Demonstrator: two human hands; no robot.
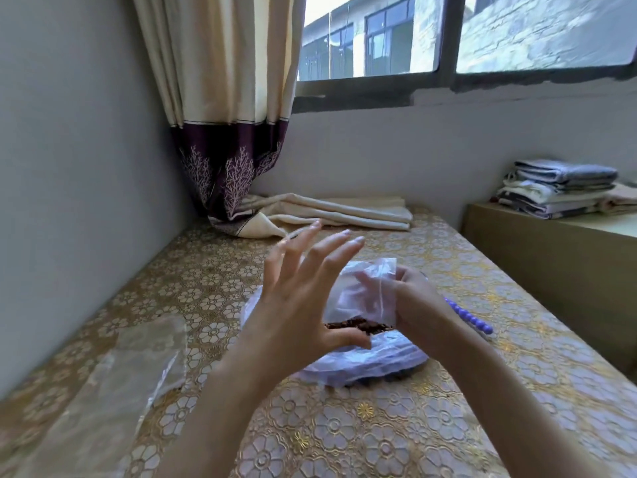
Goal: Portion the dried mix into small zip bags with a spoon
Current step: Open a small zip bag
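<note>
Daylight from window [448,36], soft shadows; wide-angle bending at edges; raised hand's fingertips motion-blurred.

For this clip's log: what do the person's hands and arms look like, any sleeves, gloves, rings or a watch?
Both forearms are bare as far as the frame shows, with no sleeve edge in view. The left hand and right hand wear no gloves. No ring, watch or bracelet shows on either wrist or on the visible fingers. The left hand's fingernails look long and pale, without obvious coloured polish. The right hand's fingers are partly hidden behind clear plastic.
</note>
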